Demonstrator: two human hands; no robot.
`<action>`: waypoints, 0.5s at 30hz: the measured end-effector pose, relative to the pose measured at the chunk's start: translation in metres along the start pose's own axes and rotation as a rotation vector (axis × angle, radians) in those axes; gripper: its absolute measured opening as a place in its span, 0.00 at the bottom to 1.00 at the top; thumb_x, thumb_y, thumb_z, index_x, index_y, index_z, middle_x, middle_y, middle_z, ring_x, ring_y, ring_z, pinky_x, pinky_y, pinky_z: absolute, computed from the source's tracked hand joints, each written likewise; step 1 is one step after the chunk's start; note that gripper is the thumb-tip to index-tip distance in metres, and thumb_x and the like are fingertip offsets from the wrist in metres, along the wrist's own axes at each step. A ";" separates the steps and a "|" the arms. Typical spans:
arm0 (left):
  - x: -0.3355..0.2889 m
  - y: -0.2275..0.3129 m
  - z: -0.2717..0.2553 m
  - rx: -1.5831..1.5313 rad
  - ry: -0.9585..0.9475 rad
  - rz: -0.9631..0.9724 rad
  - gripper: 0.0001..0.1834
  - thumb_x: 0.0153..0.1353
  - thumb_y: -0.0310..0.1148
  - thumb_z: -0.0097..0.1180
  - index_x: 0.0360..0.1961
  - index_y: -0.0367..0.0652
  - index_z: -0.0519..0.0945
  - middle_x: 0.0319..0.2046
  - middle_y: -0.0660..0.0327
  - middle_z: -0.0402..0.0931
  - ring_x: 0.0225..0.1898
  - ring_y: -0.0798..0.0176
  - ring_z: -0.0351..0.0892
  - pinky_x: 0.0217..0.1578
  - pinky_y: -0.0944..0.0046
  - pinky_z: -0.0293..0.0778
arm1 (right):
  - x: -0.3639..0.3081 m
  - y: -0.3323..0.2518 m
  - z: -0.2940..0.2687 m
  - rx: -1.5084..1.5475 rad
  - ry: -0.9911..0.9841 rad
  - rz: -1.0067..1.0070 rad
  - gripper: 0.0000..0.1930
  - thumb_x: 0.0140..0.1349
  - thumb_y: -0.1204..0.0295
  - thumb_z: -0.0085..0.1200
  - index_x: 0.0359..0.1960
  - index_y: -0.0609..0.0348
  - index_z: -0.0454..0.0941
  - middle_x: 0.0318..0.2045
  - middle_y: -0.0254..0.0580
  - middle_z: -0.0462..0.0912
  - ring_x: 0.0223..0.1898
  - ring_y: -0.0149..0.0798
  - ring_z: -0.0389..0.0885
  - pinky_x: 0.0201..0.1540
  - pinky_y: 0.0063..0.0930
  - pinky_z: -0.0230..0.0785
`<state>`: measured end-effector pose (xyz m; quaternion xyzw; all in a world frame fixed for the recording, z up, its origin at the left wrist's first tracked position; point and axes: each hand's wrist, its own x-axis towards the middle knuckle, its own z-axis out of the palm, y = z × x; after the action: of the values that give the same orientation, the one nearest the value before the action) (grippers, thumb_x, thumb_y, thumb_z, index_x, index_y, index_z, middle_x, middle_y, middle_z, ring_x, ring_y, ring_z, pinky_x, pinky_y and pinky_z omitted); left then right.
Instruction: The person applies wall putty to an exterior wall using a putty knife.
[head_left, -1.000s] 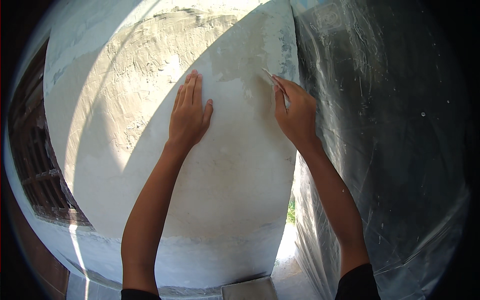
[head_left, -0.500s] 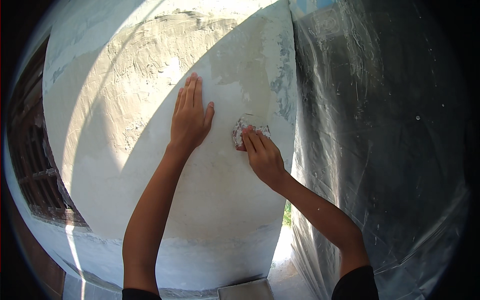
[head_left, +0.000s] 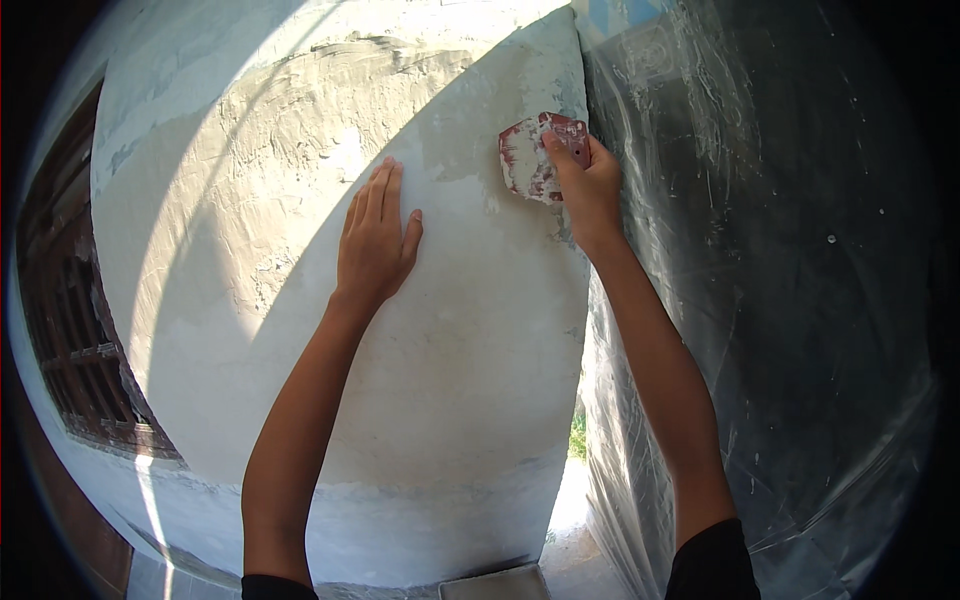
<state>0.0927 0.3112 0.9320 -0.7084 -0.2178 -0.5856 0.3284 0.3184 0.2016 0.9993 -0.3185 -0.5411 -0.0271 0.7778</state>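
Note:
Flat against the plastered wall [head_left: 450,330] lies my left hand [head_left: 375,235], its fingers pointing up and its thumb out to the side. My right hand [head_left: 590,195] grips a dark red putty spreader [head_left: 530,160] near the wall's right edge, thumb across its front and the other fingers hidden behind it. Whitish putty is smeared over much of the spreader's face. Its blade side points left, over a grey, unevenly coated patch; whether it touches the wall there I cannot tell.
Rough, sunlit plaster [head_left: 290,120] covers the wall's upper left. A dark wooden window with bars [head_left: 85,330] is at the far left. Clear plastic sheeting [head_left: 640,400] hangs over a dark surface on the right. A flat grey slab [head_left: 495,583] lies at the wall's foot.
My right hand has moved up and to the right with the spreader, turning it so its putty-smeared face shows. My left hand stays almost in place on the wall.

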 end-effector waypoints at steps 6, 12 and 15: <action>-0.002 -0.005 0.001 0.038 0.007 0.036 0.32 0.70 0.34 0.49 0.72 0.35 0.58 0.72 0.48 0.59 0.73 0.48 0.58 0.71 0.50 0.56 | 0.027 0.013 0.023 -0.254 -0.036 -0.218 0.16 0.65 0.61 0.61 0.41 0.64 0.81 0.35 0.46 0.85 0.35 0.40 0.83 0.43 0.35 0.73; -0.004 -0.008 0.003 0.056 0.005 0.057 0.32 0.70 0.35 0.49 0.73 0.36 0.58 0.73 0.49 0.57 0.74 0.49 0.56 0.72 0.51 0.54 | 0.054 0.026 0.010 -0.380 0.111 -0.220 0.17 0.65 0.61 0.61 0.41 0.65 0.80 0.34 0.48 0.85 0.36 0.46 0.84 0.45 0.39 0.73; -0.004 -0.007 0.007 0.081 0.021 0.059 0.33 0.70 0.35 0.49 0.73 0.36 0.58 0.73 0.49 0.57 0.74 0.49 0.56 0.72 0.51 0.54 | 0.063 0.025 0.002 -0.130 0.186 -0.211 0.16 0.65 0.61 0.61 0.41 0.65 0.80 0.34 0.49 0.85 0.36 0.47 0.84 0.44 0.39 0.73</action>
<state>0.0918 0.3216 0.9291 -0.6945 -0.2169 -0.5736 0.3762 0.3526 0.2414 1.0428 -0.3056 -0.4941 -0.1730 0.7953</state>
